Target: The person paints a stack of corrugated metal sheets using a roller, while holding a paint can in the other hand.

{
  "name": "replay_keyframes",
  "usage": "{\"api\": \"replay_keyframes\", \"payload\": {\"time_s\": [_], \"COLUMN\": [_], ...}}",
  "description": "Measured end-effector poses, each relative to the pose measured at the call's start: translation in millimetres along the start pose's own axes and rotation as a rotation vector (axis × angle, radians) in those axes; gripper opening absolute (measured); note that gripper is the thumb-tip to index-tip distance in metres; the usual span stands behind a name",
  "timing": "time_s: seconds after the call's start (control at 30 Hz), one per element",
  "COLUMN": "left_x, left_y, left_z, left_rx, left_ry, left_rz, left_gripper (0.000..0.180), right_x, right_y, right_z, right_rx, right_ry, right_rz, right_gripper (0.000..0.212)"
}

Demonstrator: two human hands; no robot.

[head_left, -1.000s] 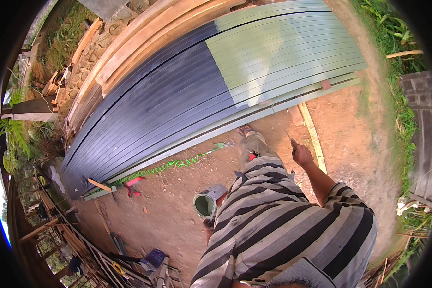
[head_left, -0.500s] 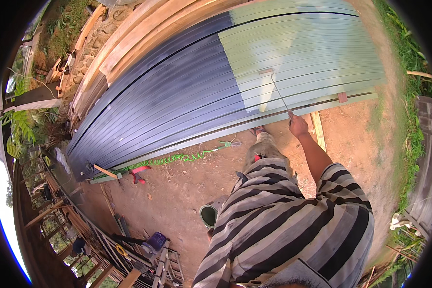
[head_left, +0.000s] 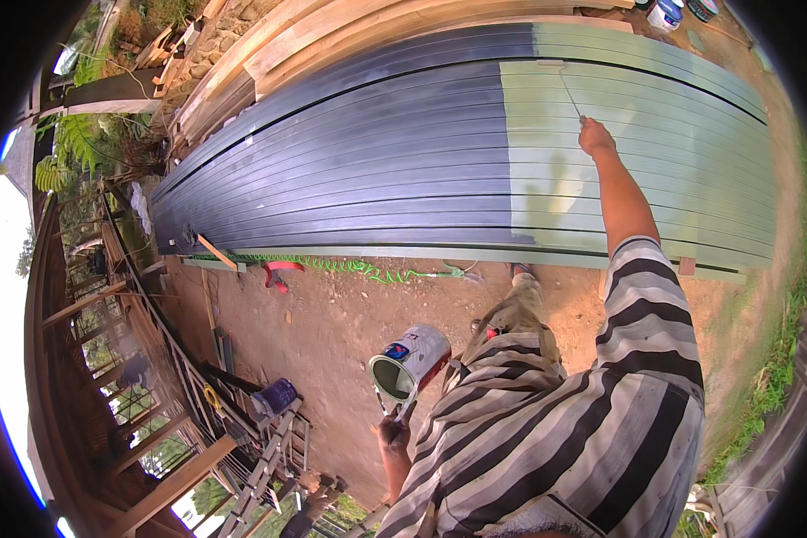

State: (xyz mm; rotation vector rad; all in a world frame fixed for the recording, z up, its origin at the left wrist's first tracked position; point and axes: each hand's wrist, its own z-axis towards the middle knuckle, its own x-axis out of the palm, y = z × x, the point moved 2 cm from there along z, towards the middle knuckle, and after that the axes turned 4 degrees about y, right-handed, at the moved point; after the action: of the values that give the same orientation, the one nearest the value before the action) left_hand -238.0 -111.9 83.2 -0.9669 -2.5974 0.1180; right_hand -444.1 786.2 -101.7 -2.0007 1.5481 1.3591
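Note:
My right hand [head_left: 595, 136] is closed round the handle of a paint roller [head_left: 572, 97], arm stretched out ahead. The roller's head rests near the far part of a long row of boards [head_left: 377, 161], on the pale green side. Left of a straight border the boards are dark blue-grey. Low at my left side, my left hand [head_left: 393, 432] grips a paint can [head_left: 426, 345] at its wire handle. The can is tipped, its mouth towards the hand, and light green shows inside. How the fingers close on the handle is partly hidden.
A green coiled hose [head_left: 368, 267] lies on the dirt along the boards' near edge, by a red object [head_left: 278, 273]. Timber planks [head_left: 332, 45] lie behind. A purple-blue bucket [head_left: 276, 396] and a ladder [head_left: 269, 466] stand lower left. Paint tins [head_left: 665, 14] sit far right.
My right hand has pushed the roller away from me, towards the far side of the boards. The paint can and my left hand have come further into view as the view shifted.

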Motion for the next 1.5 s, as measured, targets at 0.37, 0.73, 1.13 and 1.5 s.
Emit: {"api": "replay_keyframes", "payload": {"time_s": [0.37,0.73,1.13,1.5], "left_x": [-27,-8,-166,-297], "left_y": [29,12,-82,-175], "left_z": [-4,-33,47,83], "left_rx": [0.053,0.22,0.152,0.472], "left_ry": [-0.087,-0.386,-0.253,0.064], "left_rz": [0.488,0.435,0.4,1.35], "left_gripper": [0.051,0.045,0.023,0.019], "right_x": [23,72,183,290], "right_y": [75,121,34,-47], "right_z": [-21,-57,-300,-558], "right_rx": [-0.087,-0.058,-0.071,0.018], "right_ry": [0.008,0.078,0.087,0.136], "right_rz": [0.034,-0.03,-0.078,-0.044], "right_gripper": [0.051,0.036,0.039,0.035]}}
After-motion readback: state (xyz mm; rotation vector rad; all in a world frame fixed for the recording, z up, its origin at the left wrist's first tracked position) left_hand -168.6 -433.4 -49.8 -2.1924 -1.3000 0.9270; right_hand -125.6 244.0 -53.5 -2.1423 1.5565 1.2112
